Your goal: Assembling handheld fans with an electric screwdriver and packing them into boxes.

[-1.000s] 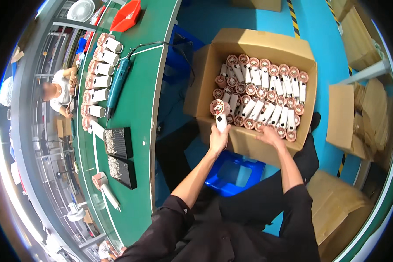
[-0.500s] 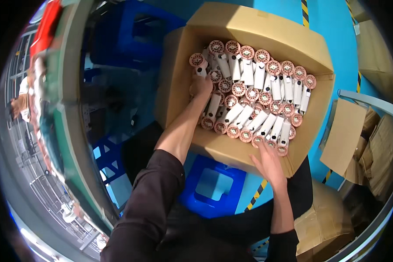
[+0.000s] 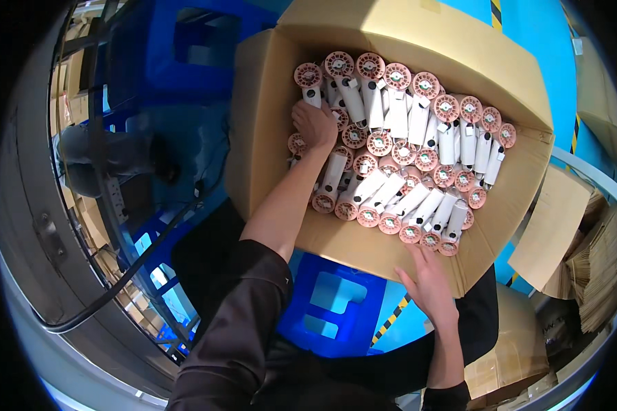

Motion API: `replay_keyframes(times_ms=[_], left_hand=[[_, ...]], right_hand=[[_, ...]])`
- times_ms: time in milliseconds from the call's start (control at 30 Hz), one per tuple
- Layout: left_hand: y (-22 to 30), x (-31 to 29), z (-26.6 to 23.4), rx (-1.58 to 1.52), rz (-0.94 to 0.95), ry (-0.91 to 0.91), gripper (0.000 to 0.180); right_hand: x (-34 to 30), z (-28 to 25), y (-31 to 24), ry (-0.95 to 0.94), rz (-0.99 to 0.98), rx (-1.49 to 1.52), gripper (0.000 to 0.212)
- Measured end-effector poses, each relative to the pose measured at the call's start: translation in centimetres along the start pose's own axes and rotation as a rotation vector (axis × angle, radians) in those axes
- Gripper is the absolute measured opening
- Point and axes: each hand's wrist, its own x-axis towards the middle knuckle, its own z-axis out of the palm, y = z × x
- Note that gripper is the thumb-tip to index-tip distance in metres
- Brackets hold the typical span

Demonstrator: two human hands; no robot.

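Note:
A cardboard box (image 3: 500, 226) in front of me holds rows of what look like small handheld fans, with white handles and round, slotted pink heads. My left hand (image 3: 315, 127) is inside at the far left, its fingers closed around the white handle of a handheld fan (image 3: 308, 75). That fan's pink head shows beyond my fingers, at the end of the far row. At the near right, my right hand (image 3: 430, 284) lies over the box's near wall, fingers stretched and thumb apart. Its fingertips are close to the front-row fan (image 3: 430, 240), and touching cannot be told.
Below the box stands a blue plastic stool (image 3: 343, 301), with another blue plastic piece (image 3: 164, 55) at the far left. Cardboard sheets (image 3: 552, 226) lean at the right beside a curved grey rail (image 3: 589, 168). A person's leg (image 3: 116, 151) shows at the left.
The whole view has shifted. My left hand has brought its fan slightly farther and to the right, in line with the far row. My right hand has drawn back slightly toward the near wall.

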Motion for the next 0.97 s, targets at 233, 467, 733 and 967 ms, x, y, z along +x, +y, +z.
replay_keyframes(times_ms=[233, 467, 733, 967], left_hand=[[-0.4, -0.4, 0.1, -0.047, 0.050, 0.112, 0.040], [-0.5, 2.5, 1.2, -0.053, 0.109, 0.139, 0.039], [-0.9, 5.2, 1.4, -0.015, 0.067, -0.013, 0.042], [2.4, 2.9, -1.0, 0.015, -0.167, -0.075, 0.055]], right_hand=[[-0.3, 0.2, 0.0, -0.006, 0.045, -0.033, 0.047], [0.1, 0.1, -0.1, 0.010, 0.018, -0.053, 0.045], [0.3, 0.0, -0.1, -0.010, 0.018, -0.024, 0.045], [0.1, 0.1, -0.1, -0.021, 0.042, -0.051, 0.045]])
